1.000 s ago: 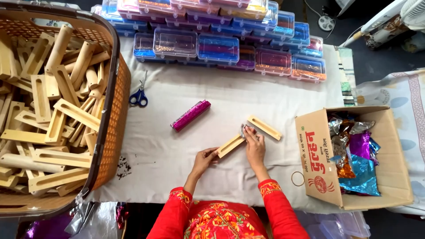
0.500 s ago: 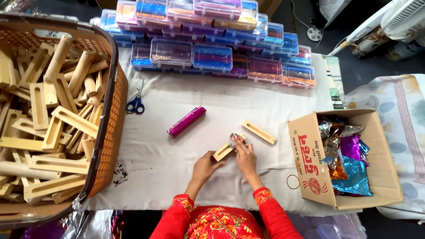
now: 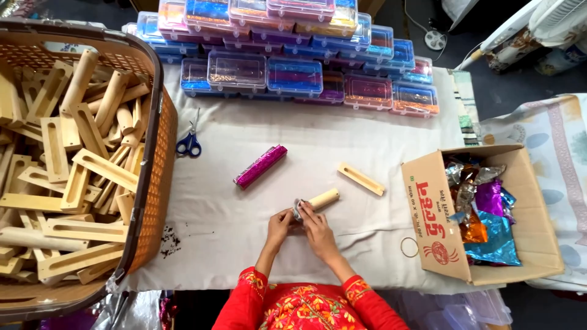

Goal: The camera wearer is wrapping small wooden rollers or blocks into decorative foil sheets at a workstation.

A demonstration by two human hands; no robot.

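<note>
- Pale wood: a short rounded wooden stick point(image 3: 323, 199) is lying on the white cloth point(image 3: 232, 226), its near end held between both hands, with a small scrap of silvery foil point(image 3: 298, 208) showing at that end.
- The left hand point(image 3: 280, 223) is closing its fingers around the near end of the wooden stick from the left; how tightly it is gripping cannot be told.
- The right hand point(image 3: 318, 231) is pressing on the same end from the right, fingers curled over the foil.
- A slotted wooden bar point(image 3: 361, 179) is lying just to the right of the wooden stick and slightly farther from the person, apart from it.
- A pink foil-covered bar point(image 3: 260, 166) is lying to the left of the wooden stick, farther up the cloth.
- Blue-handled scissors point(image 3: 189, 143) are lying well to the left of the wooden stick, near the basket.
- An orange plastic basket point(image 3: 153, 177), far left of the wooden stick, is holding many bare wooden pieces.
- A cardboard box point(image 3: 428, 220), right of the wooden stick, is holding crumpled coloured foil sheets point(image 3: 486, 214).
- Clear plastic cases point(image 3: 293, 73) are standing stacked beyond the wooden stick, at the far edge of the cloth.
</note>
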